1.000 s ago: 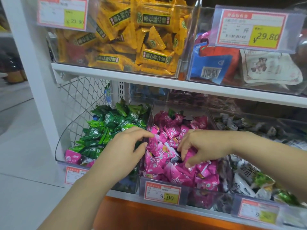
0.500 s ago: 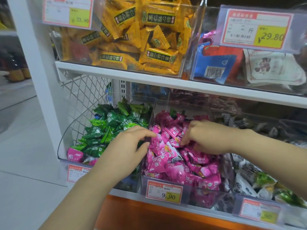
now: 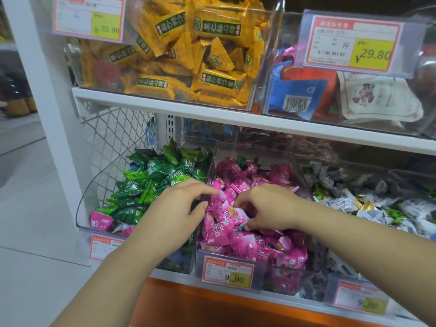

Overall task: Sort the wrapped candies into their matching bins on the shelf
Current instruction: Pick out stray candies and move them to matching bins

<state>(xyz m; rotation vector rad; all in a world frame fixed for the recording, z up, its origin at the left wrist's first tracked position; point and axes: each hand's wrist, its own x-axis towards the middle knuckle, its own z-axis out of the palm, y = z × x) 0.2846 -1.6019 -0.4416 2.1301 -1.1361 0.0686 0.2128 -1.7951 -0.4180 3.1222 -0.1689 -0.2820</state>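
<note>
Right hand (image 3: 266,206) curled, seemingly pinching pink candies (image 3: 220,230).

The pink bin (image 3: 278,280) is open at top and front, yet the upper shelf (image 3: 236,119) hangs low over its back half. Clear walls close both sides. The left hand (image 3: 174,213) and right hand (image 3: 266,208) crowd its front; the rear pink candies (image 3: 250,175) lie free. Wire mesh (image 3: 118,138) blocks the green bin's (image 3: 86,208) left side.

bare left grip (image 3: 174,213), bare right grip (image 3: 266,208), bare forearms (image 3: 354,234)
</note>
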